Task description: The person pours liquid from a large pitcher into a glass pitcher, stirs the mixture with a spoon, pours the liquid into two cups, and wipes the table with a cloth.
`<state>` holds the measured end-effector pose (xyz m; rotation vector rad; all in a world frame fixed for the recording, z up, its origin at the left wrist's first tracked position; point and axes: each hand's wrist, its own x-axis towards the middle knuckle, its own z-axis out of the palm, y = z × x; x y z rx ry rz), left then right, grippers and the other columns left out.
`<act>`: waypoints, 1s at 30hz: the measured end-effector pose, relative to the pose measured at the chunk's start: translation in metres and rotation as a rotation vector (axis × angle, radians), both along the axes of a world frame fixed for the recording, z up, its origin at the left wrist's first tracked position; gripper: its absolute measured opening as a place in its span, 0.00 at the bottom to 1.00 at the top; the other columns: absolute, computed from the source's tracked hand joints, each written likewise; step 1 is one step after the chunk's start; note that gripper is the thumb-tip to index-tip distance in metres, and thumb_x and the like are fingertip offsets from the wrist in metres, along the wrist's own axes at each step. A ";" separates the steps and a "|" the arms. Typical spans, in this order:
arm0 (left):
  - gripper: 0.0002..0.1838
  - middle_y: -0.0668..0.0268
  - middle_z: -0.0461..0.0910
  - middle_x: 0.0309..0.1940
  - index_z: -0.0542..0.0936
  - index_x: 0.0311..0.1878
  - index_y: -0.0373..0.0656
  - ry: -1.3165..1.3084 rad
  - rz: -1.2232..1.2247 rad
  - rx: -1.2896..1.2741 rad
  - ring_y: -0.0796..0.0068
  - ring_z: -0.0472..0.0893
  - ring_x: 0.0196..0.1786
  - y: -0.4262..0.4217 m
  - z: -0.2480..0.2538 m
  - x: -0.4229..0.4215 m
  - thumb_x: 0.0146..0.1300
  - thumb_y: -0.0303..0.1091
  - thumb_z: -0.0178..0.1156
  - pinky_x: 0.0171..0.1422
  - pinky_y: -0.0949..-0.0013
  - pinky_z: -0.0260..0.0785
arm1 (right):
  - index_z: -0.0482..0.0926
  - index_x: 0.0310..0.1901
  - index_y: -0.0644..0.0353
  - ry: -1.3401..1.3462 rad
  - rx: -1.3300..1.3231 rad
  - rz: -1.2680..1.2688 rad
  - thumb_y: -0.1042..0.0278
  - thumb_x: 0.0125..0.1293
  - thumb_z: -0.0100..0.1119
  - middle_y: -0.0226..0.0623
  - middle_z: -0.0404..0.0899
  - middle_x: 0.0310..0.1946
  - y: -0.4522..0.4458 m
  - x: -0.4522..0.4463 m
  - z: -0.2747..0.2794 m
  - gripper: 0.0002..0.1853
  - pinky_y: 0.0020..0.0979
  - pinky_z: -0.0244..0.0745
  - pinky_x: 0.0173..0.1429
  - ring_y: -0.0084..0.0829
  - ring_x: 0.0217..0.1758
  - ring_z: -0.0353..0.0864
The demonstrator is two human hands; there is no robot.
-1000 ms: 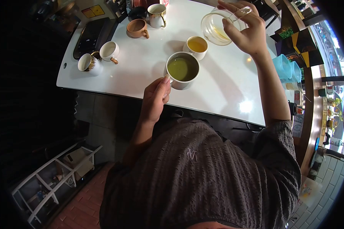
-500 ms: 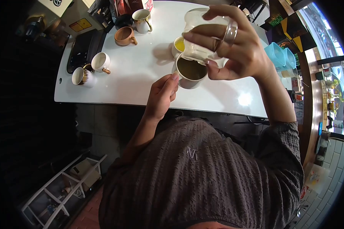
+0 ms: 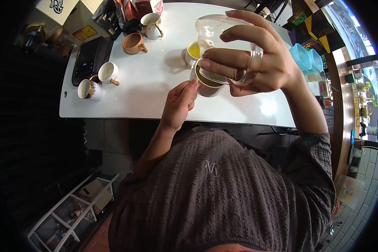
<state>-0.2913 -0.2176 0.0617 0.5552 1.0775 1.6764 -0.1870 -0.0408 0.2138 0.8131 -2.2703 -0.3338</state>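
My right hand (image 3: 266,63) has its fingers curled through the handle of a clear glass pitcher (image 3: 208,33). The pitcher is tilted over a pale mug (image 3: 210,90) and hides much of its mouth. My left hand (image 3: 178,103) pinches that mug at its left side, thumb on top, where its handle seems to be. Just behind stands a white cup (image 3: 190,56) with yellow liquid in it. Whether anything flows from the pitcher cannot be made out.
Left on the white table (image 3: 147,96) are two white cups, one gold-marked (image 3: 90,90) and one brown-handled (image 3: 108,72). A brown cup (image 3: 133,43) and a gold-and-white mug (image 3: 151,27) stand farther back. A black flat device (image 3: 88,63) lies far left; blue containers (image 3: 302,58) stand right.
The pitcher has turned in my right hand and come lower, covering more of the mug's mouth. My left hand stays at the mug.
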 end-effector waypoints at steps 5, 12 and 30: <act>0.15 0.79 0.57 0.20 0.71 0.31 0.44 0.031 -0.059 0.017 0.91 0.54 0.20 0.004 -0.004 -0.002 0.73 0.42 0.47 0.22 0.82 0.45 | 0.85 0.48 0.51 -0.047 -0.019 -0.011 0.62 0.51 0.62 0.25 0.82 0.45 0.001 0.006 0.003 0.20 0.54 0.74 0.60 0.38 0.50 0.75; 0.15 0.78 0.58 0.21 0.70 0.30 0.46 0.057 -0.095 0.025 0.90 0.54 0.21 0.015 -0.008 0.003 0.74 0.41 0.45 0.22 0.82 0.46 | 0.86 0.44 0.52 0.098 -0.128 0.056 0.61 0.59 0.56 0.27 0.82 0.45 0.025 0.011 -0.009 0.14 0.44 0.76 0.52 0.35 0.46 0.77; 0.17 0.73 0.62 0.23 0.65 0.28 0.46 0.077 -0.269 0.046 0.84 0.59 0.24 0.051 -0.043 0.020 0.75 0.41 0.43 0.28 0.79 0.52 | 0.75 0.55 0.73 0.590 -0.978 -0.588 0.72 0.61 0.48 0.46 0.78 0.53 0.068 0.123 -0.104 0.21 0.33 0.71 0.60 0.31 0.57 0.76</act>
